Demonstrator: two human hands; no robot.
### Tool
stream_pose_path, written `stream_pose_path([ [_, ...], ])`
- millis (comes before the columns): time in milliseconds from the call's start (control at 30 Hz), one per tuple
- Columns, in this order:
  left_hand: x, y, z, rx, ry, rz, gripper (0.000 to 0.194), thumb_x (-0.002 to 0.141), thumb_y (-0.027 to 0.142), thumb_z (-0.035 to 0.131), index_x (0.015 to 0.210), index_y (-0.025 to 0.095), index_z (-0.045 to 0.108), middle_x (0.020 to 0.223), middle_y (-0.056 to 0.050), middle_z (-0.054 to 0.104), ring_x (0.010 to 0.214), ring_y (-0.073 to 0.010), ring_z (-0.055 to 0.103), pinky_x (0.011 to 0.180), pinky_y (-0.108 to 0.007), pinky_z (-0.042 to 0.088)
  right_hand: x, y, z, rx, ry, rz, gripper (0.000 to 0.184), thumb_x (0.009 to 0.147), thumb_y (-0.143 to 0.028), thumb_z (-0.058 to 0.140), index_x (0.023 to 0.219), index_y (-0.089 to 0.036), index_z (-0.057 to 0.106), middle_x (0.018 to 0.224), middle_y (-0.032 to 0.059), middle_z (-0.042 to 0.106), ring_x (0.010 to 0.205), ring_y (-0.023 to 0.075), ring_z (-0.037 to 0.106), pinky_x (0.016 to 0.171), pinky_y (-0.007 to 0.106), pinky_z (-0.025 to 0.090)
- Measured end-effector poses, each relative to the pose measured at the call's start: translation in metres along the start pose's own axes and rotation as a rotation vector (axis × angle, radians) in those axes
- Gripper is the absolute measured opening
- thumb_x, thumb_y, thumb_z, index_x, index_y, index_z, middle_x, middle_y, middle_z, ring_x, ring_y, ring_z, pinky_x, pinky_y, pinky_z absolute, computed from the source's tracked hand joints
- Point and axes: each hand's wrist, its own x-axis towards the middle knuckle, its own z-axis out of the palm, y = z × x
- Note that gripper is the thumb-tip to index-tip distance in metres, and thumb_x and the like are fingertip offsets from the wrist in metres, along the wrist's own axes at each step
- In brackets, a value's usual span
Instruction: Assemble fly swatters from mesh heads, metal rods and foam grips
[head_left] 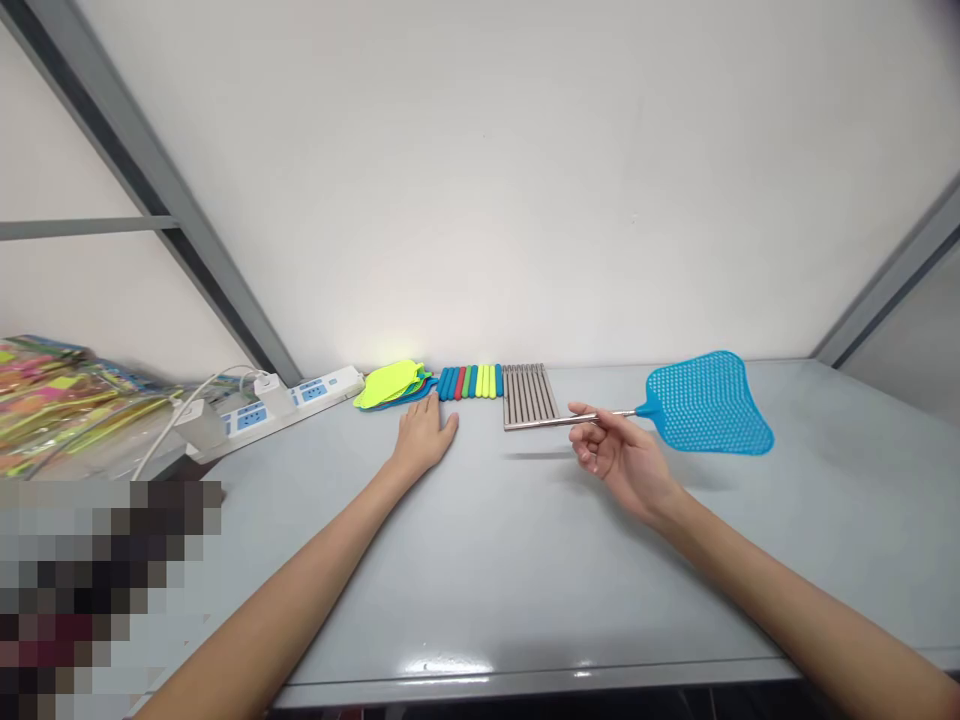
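My right hand (621, 455) pinches the metal rod of a blue fly swatter (709, 405) just above the table. Its perforated head points right, and the bare rod end reaches left past my fingers. My left hand (424, 432) lies flat on the table, fingers stretched toward a row of coloured handle grips (471, 382) in blue, red, green and yellow. Beside its fingertips is a pile of swatter heads (390, 384), yellow on top with blue under them. Several metal rods (529, 392) lie side by side to the right of the grips.
A white power strip (330, 385) with plugged-in chargers and a white cable runs along the table's left edge. Colourful plastic-wrapped goods (52, 410) are heaped beyond it. A pale wall (487, 200) and grey metal frame posts (202, 250) bound the grey table (480, 560).
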Motion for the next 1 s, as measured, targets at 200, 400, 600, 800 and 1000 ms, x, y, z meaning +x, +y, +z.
stream_pose_path([
  [200, 0.002, -0.003, 0.001, -0.043, 0.009, 0.011, 0.059, 0.079, 0.044, 0.026, 0.130, 0.016, 0.020, 0.131, -0.008, 0.033, 0.115, -0.0265, 0.032, 0.089, -0.041, 0.028, -0.001, 0.002, 0.000, -0.024, 0.010, 0.040, 0.025, 0.076, -0.029, 0.047, 0.095, -0.016, 0.057, 0.061, 0.0015, 0.054, 0.049, 0.0095, 0.042, 0.045, 0.022, 0.031],
  [400, 0.003, -0.005, 0.003, -0.015, -0.024, 0.006, 0.059, 0.079, 0.047, 0.024, 0.130, 0.016, 0.023, 0.132, -0.008, 0.031, 0.114, -0.0263, 0.032, 0.089, -0.040, 0.029, 0.000, 0.002, -0.002, -0.014, 0.021, 0.027, 0.025, 0.076, -0.027, 0.047, 0.095, -0.015, 0.057, 0.059, 0.0009, 0.051, 0.048, 0.0092, 0.041, 0.045, 0.022, 0.031],
  [600, 0.000, -0.003, -0.005, 0.042, -0.054, 0.017, 0.055, 0.081, 0.046, 0.020, 0.127, 0.018, 0.028, 0.133, -0.007, 0.031, 0.118, -0.0232, 0.029, 0.090, -0.039, 0.028, 0.002, 0.008, -0.006, -0.001, 0.009, 0.103, 0.027, 0.075, -0.026, 0.045, 0.096, -0.015, 0.058, 0.059, 0.0012, 0.050, 0.048, 0.0094, 0.041, 0.045, 0.022, 0.031],
  [800, -0.002, -0.003, -0.009, 0.080, -0.075, 0.028, 0.055, 0.082, 0.044, 0.018, 0.128, 0.014, 0.027, 0.130, -0.009, 0.035, 0.120, -0.0236, 0.028, 0.089, -0.038, 0.027, 0.003, 0.008, -0.008, 0.047, 0.019, 0.128, 0.028, 0.075, -0.025, 0.045, 0.097, -0.014, 0.058, 0.058, 0.0005, 0.049, 0.048, 0.0089, 0.040, 0.045, 0.022, 0.032],
  [1000, -0.008, -0.006, -0.018, 0.073, -0.196, 0.062, 0.058, 0.081, 0.046, 0.017, 0.129, 0.014, 0.023, 0.135, -0.008, 0.025, 0.122, -0.0229, 0.024, 0.092, -0.036, 0.026, 0.005, 0.005, -0.009, 0.064, 0.054, 0.079, 0.024, 0.073, -0.025, 0.047, 0.092, -0.015, 0.058, 0.055, -0.0006, 0.047, 0.047, 0.0089, 0.039, 0.044, 0.022, 0.031],
])
